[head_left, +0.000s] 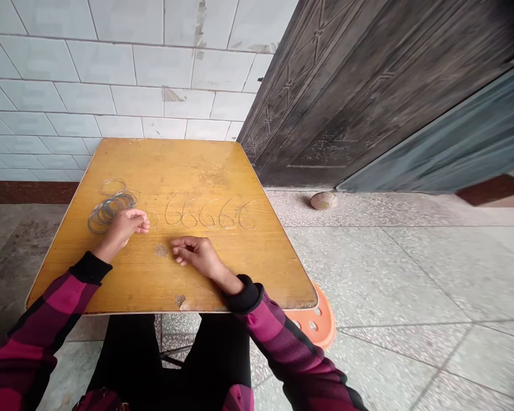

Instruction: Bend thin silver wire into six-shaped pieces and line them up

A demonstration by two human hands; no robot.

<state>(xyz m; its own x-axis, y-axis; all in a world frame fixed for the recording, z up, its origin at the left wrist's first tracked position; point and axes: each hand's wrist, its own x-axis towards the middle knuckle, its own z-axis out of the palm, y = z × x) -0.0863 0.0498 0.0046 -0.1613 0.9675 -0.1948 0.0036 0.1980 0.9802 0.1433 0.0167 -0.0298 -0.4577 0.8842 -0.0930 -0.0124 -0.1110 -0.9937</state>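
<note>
A loose coil of thin silver wire (111, 206) lies on the yellow wooden tabletop (184, 171) at its left side. My left hand (126, 225) rests just to the right of the coil, fingers curled, and I cannot tell whether it pinches a wire end. To its right runs a row of several wire figures shaped like the digit 6 (209, 213), lying flat on the wood. My right hand (192, 254) lies just below that row, fingers loosely curved, with nothing visible in them.
The table's far edge stands against a white tiled wall (111, 74), and a dark embossed door (346, 97) is to the right. An orange stool (319, 322) pokes out past the near right corner. A small bowl (324, 201) sits on the speckled floor.
</note>
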